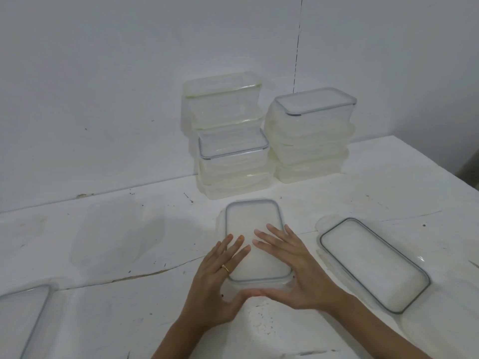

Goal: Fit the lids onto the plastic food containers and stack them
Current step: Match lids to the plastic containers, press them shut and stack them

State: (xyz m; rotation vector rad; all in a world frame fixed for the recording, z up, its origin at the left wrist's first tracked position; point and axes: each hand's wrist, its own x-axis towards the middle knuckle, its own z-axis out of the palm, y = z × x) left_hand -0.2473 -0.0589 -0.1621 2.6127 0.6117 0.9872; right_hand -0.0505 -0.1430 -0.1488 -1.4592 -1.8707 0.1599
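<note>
A clear rectangular container with a grey-sealed lid (pixel 252 221) on top stands on the white table in front of me. My left hand (pixel 220 275) lies on the lid's left side with straight fingers, thumb under the near flap. My right hand (pixel 293 265) lies on the right side the same way, thumb at the near edge. A second lidded container (pixel 373 265) sits to the right. Behind them stand three stacks of lidded containers: back left (pixel 223 99), front middle (pixel 233 161) and right (pixel 311 136).
Another grey-rimmed lid or container (pixel 20 320) shows at the bottom left corner. The scratched white table (pixel 103 242) meets a white wall at the back, and its right edge (pixel 440 164) runs diagonally at far right. A clear plastic piece (pixel 445 320) lies at bottom right.
</note>
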